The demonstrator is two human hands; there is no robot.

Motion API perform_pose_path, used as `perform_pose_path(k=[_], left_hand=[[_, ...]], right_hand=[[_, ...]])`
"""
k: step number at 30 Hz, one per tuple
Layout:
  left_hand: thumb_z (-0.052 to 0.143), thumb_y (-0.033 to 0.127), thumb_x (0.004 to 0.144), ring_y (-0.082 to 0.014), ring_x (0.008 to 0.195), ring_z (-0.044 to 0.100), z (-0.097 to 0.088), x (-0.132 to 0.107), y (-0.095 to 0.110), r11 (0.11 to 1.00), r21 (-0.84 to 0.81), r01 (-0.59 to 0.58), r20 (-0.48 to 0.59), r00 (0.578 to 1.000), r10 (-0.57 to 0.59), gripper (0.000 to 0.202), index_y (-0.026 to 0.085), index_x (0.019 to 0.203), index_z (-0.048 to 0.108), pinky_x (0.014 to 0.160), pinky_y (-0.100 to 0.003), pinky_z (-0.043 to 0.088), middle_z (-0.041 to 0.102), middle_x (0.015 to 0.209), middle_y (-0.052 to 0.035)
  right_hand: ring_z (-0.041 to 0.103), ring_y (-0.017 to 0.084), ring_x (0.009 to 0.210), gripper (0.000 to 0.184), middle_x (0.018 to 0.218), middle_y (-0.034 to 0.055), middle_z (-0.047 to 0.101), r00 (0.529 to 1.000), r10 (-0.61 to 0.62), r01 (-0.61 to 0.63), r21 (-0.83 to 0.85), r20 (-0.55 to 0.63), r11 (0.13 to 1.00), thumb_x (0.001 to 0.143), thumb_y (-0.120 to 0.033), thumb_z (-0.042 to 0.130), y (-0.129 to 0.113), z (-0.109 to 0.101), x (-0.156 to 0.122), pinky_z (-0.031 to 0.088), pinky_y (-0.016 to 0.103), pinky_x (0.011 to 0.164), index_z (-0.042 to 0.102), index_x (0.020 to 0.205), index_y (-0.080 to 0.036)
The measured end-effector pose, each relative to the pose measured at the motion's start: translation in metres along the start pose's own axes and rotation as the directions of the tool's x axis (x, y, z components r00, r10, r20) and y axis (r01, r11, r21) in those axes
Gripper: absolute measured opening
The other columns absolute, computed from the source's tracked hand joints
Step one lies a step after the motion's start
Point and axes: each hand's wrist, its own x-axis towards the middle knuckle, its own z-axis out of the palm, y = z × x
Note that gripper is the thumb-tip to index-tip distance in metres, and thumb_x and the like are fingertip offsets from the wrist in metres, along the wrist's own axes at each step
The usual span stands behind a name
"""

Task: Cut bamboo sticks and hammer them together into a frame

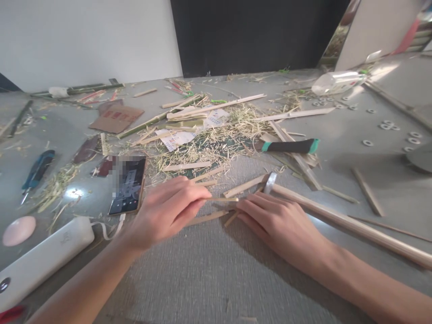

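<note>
My left hand [170,207] is closed, pinching one end of a thin bamboo strip [222,199] that points to the right. At the strip's far end are the fingertips of my right hand [278,218], curled down near the table; what lies under them is hidden. A short bamboo piece [231,219] sticks out from beneath those fingers. Below the held strip lies another bamboo strip [209,218]. Just beyond my right hand rests a long wooden handle [337,218] with a shiny metal head [270,182], like a hammer. Another flat bamboo piece [245,186] lies against that head.
Bamboo shavings [243,118] and split pieces are heaped ahead. A black-and-teal handled tool [290,146] lies right of them. To the left are a phone [126,186], a white power bank [47,256] and a screwdriver [38,171]. Several washers [389,125] and a clear bottle [337,83] are at right.
</note>
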Motion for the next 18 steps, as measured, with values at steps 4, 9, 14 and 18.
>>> perform_pose_path(k=[4, 9, 14, 18], left_hand=[[0.058, 0.01, 0.099, -0.0118, 0.072, 0.061, -0.004, 0.0, 0.003, 0.997, 0.069, -0.038, -0.018, 0.999, 0.039, 0.013, 0.022, 0.103, 0.059, 0.066, -0.026, 0.047, 0.067, 0.08, 0.0018], [0.045, 0.013, 0.102, -0.0102, 0.053, 0.048, 0.001, 0.001, 0.028, 0.99, -0.099, -0.105, 0.237, 0.963, 0.126, 0.018, 0.022, 0.09, 0.055, 0.051, -0.027, 0.037, 0.057, 0.062, 0.0058], [0.049, 0.018, 0.1, -0.014, 0.051, 0.052, 0.033, -0.004, 0.053, 0.963, -0.027, -0.269, 0.553, 0.798, 0.239, 0.02, 0.022, 0.083, 0.059, 0.042, -0.035, 0.028, 0.06, 0.062, 0.0022], [0.051, 0.01, 0.096, -0.0171, 0.062, 0.064, 0.045, -0.01, 0.041, 0.967, 0.133, -0.219, 0.612, 0.785, 0.094, 0.015, 0.021, 0.091, 0.059, 0.046, -0.034, 0.038, 0.066, 0.076, -0.0001]], right_hand=[[0.057, 0.018, 0.072, 0.017, 0.085, 0.002, 0.064, 0.999, 0.048, -0.049, -0.066, -0.021, 0.997, 0.105, -0.027, 0.051, -0.002, 0.002, 0.002, 0.031, 0.032, 0.062, 0.058, 0.09, -0.021], [0.058, 0.016, 0.074, 0.019, 0.088, 0.0038, 0.066, 0.986, 0.093, -0.076, 0.124, -0.141, 0.989, 0.107, -0.028, 0.045, -0.004, -0.003, 0.003, 0.036, 0.029, 0.064, 0.062, 0.102, -0.019], [0.052, 0.012, 0.062, 0.022, 0.078, 0.0016, 0.063, 0.929, 0.253, -0.143, 0.369, -0.269, 0.919, 0.107, -0.03, 0.044, 0.0, -0.009, -0.003, 0.038, 0.027, 0.059, 0.064, 0.105, -0.02], [0.043, 0.012, 0.057, 0.028, 0.069, -0.0011, 0.052, 0.887, 0.417, -0.236, 0.583, -0.197, 0.778, 0.106, -0.04, 0.045, 0.005, -0.013, -0.002, 0.033, 0.027, 0.053, 0.066, 0.108, -0.023]])
